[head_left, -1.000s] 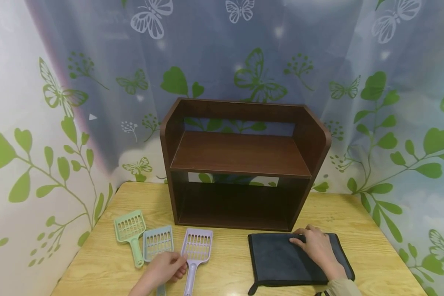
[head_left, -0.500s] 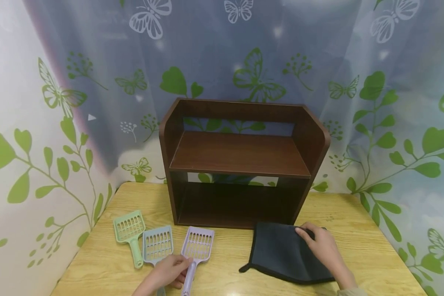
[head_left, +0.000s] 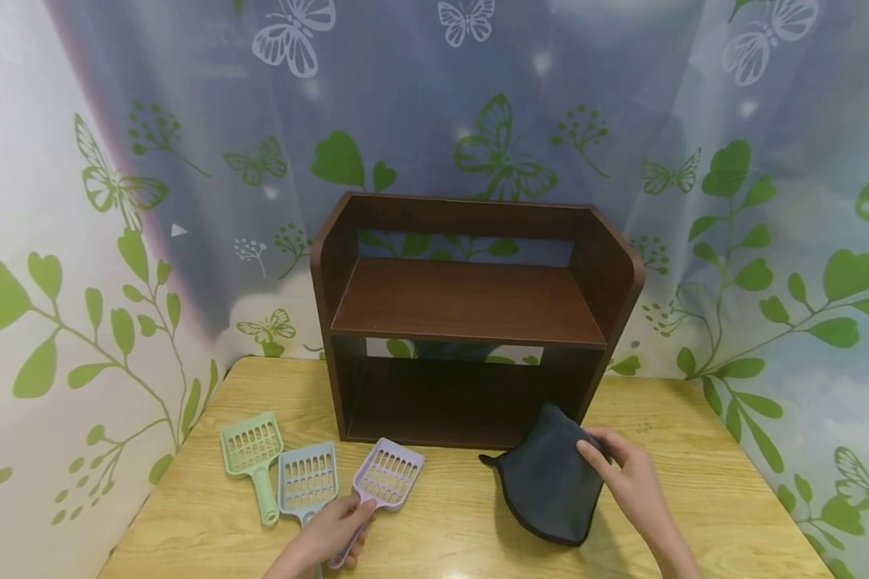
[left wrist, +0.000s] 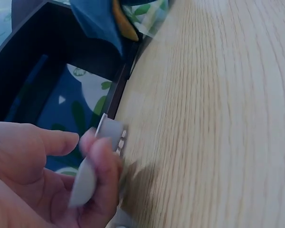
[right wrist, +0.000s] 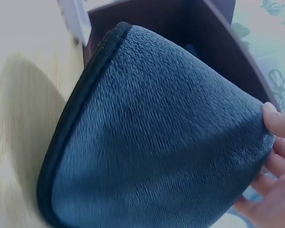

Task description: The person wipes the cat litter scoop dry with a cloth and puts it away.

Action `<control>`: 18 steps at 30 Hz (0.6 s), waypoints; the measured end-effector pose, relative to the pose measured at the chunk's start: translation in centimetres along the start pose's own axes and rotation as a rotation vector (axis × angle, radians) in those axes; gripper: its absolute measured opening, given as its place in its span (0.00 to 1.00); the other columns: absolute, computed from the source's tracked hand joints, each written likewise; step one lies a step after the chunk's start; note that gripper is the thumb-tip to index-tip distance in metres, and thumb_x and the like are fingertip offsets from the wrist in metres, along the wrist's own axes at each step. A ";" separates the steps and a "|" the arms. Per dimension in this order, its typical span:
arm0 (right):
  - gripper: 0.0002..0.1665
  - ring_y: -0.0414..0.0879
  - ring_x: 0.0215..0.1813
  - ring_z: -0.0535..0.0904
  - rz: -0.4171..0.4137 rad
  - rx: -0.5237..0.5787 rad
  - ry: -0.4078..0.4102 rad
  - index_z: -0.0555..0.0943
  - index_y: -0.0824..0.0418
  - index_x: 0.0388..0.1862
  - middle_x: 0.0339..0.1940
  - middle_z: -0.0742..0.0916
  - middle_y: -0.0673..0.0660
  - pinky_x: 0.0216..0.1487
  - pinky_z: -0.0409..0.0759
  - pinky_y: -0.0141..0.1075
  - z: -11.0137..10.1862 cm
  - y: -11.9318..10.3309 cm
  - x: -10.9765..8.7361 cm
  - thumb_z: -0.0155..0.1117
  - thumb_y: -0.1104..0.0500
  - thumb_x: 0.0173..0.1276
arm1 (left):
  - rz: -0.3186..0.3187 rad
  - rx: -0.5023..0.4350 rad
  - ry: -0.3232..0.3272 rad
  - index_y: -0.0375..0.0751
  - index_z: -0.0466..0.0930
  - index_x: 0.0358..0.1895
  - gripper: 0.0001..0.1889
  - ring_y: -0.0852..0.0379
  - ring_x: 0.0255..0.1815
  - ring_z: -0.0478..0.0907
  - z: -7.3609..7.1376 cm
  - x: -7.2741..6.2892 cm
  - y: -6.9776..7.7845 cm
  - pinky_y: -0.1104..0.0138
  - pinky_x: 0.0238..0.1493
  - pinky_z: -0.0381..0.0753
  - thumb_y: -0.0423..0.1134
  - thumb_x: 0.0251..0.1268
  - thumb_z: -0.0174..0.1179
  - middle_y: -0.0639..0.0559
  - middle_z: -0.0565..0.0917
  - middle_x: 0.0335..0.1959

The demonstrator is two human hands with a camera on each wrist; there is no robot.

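Note:
A purple litter scoop (head_left: 389, 476) with a slotted head is gripped at its handle by my left hand (head_left: 333, 527), its head tilted to the right. The left wrist view catches the scoop (left wrist: 85, 182) edge-on in blurred fingers. Under that hand lies the handle of a light blue scoop (head_left: 308, 480), partly hidden. My right hand (head_left: 626, 469) pinches a dark blue-grey cloth (head_left: 556, 482) with black edging near its upper right side. The cloth hangs bent, a lower corner hovering over the table and a small loop at its left. Plush pile shows on the cloth (right wrist: 156, 128) in the right wrist view.
A dark brown two-tier shelf (head_left: 471, 301) stands at the back of the wooden table (head_left: 449, 523); the cloth overlaps its lower right front. A green scoop (head_left: 253, 446) lies at the far left. Butterfly-printed curtains (head_left: 420, 104) surround the table.
My right hand has lifted the cloth from lying flat, folding it and shifting it leftward towards the shelf. My left hand has taken hold of the purple scoop, which has turned clockwise.

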State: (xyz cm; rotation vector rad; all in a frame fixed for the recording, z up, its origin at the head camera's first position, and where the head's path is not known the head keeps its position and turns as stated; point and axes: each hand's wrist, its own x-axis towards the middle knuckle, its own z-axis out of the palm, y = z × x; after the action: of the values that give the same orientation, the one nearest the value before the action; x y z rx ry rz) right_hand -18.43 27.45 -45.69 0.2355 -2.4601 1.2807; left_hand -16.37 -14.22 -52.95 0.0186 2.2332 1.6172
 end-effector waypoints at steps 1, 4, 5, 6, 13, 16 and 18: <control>0.09 0.31 0.47 0.83 -0.030 0.042 0.003 0.86 0.60 0.49 0.47 0.89 0.56 0.48 0.79 0.25 0.1 -0.2 -0.1 0.65 0.61 0.74 | 0.003 0.004 0.007 0.29 0.76 0.44 0.20 0.62 0.18 0.72 0.0 0.0 0.0 0.72 0.19 0.75 0.47 0.81 0.49 0.50 0.76 0.26; 0.10 0.32 0.47 0.83 -0.092 0.144 0.026 0.85 0.64 0.50 0.46 0.89 0.52 0.49 0.79 0.24 0.7 -0.6 -0.2 0.66 0.67 0.71 | 0.025 0.016 0.026 0.29 0.77 0.46 0.20 0.63 0.18 0.66 0.0 0.2 0.1 0.74 0.19 0.67 0.47 0.82 0.48 0.53 0.74 0.25; 0.10 0.32 0.48 0.83 -0.094 0.174 0.040 0.85 0.65 0.50 0.46 0.89 0.50 0.50 0.79 0.24 0.9 -0.8 -0.2 0.66 0.69 0.70 | 0.040 0.022 0.034 0.29 0.77 0.45 0.20 0.63 0.18 0.65 -0.1 0.3 0.1 0.75 0.19 0.65 0.47 0.82 0.48 0.53 0.74 0.24; 0.11 0.32 0.48 0.83 -0.094 0.197 0.057 0.85 0.66 0.50 0.45 0.88 0.48 0.50 0.79 0.24 1.1 -0.9 -0.3 0.66 0.69 0.70 | 0.055 0.030 0.042 0.29 0.78 0.45 0.21 0.63 0.18 0.64 -0.1 0.4 0.1 0.75 0.19 0.64 0.47 0.82 0.48 0.54 0.73 0.23; 0.10 0.34 0.57 0.78 -0.105 0.234 0.187 0.85 0.66 0.47 0.53 0.84 0.55 0.58 0.75 0.23 2.2 -1.8 -0.1 0.68 0.72 0.68 | 0.071 0.058 0.063 0.30 0.81 0.45 0.24 0.63 0.17 0.62 -0.5 1.3 0.1 0.74 0.18 0.60 0.51 0.82 0.46 0.55 0.73 0.20; 0.09 0.36 0.62 0.74 -0.141 0.234 0.205 0.85 0.67 0.45 0.59 0.79 0.59 0.60 0.72 0.22 2.2 -2.4 0.1 0.66 0.74 0.68 | 0.074 0.047 0.067 0.26 0.80 0.51 0.27 0.63 0.18 0.63 -0.7 1.5 0.4 0.74 0.18 0.61 0.51 0.82 0.46 0.54 0.74 0.20; 0.09 0.38 0.65 0.72 -0.151 0.238 0.218 0.85 0.66 0.44 0.62 0.78 0.60 0.61 0.71 0.22 2.2 -2.5 0.3 0.66 0.74 0.67 | 0.087 0.036 0.069 0.25 0.80 0.51 0.26 0.63 0.18 0.63 -0.8 1.7 0.7 0.74 0.18 0.61 0.50 0.82 0.46 0.54 0.74 0.20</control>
State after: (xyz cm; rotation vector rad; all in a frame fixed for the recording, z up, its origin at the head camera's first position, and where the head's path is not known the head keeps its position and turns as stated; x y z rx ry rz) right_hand -18.46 24.27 -44.83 0.3175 -2.0684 1.4495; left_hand -18.31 -14.37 -52.59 0.0711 2.3432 1.6460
